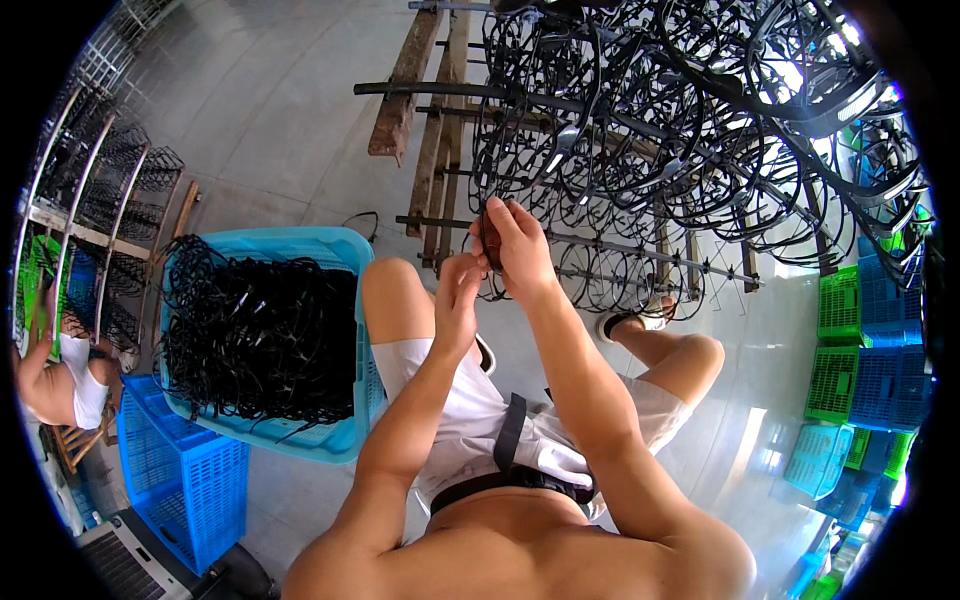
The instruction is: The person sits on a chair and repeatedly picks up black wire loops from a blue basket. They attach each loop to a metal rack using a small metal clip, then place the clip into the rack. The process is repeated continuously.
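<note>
In front of my knees, beside the rack, both hands come together. My right hand (522, 252) is closed round a dark brownish curved piece (490, 240), whose exact kind I cannot make out. Close against it, my left hand (460, 298) has its fingers bent, with the fingertips at the lower edge of the same piece. Just beyond the hands stands a rack with black thin bands (600, 150) hanging in loops from its rods (470, 92). To my left, a light blue basket (355, 300) holds a heap of similar black bands (265, 335).
A blue crate (190, 490) stands near the light blue basket. Wooden beams (405, 80) support the rack. Green and blue crates (840, 385) are stacked at the right. Another person (65, 385) works at the far left beside more racks (100, 210).
</note>
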A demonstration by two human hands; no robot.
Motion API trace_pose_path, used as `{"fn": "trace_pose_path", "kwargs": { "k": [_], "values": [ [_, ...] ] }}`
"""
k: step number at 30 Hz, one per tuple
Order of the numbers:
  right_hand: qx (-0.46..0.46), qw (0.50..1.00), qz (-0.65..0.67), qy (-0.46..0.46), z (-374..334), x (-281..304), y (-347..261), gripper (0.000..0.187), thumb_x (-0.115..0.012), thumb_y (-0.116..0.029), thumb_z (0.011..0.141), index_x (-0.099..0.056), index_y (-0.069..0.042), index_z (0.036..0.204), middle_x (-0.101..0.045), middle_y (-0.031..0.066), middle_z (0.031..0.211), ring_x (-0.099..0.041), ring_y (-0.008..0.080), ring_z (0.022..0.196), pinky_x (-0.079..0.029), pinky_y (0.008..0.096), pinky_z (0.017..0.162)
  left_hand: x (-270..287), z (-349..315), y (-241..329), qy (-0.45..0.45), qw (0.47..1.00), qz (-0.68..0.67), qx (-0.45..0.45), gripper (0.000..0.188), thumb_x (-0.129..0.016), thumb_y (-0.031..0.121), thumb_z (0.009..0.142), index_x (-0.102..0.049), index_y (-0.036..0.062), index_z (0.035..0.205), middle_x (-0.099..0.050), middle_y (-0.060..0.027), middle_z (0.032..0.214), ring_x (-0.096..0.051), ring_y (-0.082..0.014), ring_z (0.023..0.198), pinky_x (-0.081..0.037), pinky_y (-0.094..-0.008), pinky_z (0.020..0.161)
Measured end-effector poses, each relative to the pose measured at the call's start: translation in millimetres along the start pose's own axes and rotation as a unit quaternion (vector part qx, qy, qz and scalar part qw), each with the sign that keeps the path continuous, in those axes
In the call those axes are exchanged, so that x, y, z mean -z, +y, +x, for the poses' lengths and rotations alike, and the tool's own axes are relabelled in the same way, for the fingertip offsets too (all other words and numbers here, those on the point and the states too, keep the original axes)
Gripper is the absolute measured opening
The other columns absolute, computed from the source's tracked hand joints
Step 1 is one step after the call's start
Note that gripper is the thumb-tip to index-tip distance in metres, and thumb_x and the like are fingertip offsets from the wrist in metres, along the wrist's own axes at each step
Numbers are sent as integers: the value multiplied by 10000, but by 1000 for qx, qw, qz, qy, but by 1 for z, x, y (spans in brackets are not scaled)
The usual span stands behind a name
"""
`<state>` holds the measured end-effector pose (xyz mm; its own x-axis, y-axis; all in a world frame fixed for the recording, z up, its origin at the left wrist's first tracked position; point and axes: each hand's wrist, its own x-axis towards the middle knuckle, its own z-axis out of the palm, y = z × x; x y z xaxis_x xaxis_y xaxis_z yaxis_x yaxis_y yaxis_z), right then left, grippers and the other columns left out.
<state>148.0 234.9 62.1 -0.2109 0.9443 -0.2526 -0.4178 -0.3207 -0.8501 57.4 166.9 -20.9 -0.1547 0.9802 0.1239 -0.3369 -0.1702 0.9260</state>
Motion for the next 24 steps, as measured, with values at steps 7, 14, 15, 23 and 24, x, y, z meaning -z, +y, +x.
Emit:
{"fn": "trace_pose_path", "kwargs": {
  "k": [7,14,15,23,24],
  "values": [
    [-26,999,10,39,4,-3,5,272,-483,-277,968,-475,-19,884,-573,65,724,-519,118,532,-426,250,455,-4,-6,-10,-17,998,-10,-60,330,-520,103,875,-411,53,1182,-493,-88,1148,-477,-178,1077,-370,-372,954],
    [35,999,1,26,-1,4,21,248,-490,-263,970,-468,-30,885,-569,60,742,-519,115,557,-418,244,487,3,-1,-7,2,989,-144,22,297,-492,67,860,-441,17,1149,-511,-78,1100,-482,-175,1067,-368,-335,947],
    [43,999,-10,16,0,3,24,248,-486,-258,972,-466,-28,884,-570,60,738,-518,113,553,-417,244,484,2,5,-8,33,989,-144,-23,232,-469,117,881,-502,2,1079,-552,-77,1008,-522,-153,980,-411,-303,848],
    [74,997,-34,21,-2,6,31,266,-498,-272,970,-490,-13,909,-562,34,669,-477,86,509,-397,229,446,-7,105,40,12,981,-9,195,383,-457,323,936,-536,-10,1108,-617,-87,1002,-566,-180,864,-442,-299,750],
    [82,995,-47,14,-2,6,30,264,-501,-272,969,-491,-15,911,-562,32,670,-477,85,508,-399,229,446,-8,115,39,-19,976,-17,216,456,-454,365,936,-503,-17,1182,-613,-103,1085,-571,-213,932,-450,-317,813]
  ]
}}
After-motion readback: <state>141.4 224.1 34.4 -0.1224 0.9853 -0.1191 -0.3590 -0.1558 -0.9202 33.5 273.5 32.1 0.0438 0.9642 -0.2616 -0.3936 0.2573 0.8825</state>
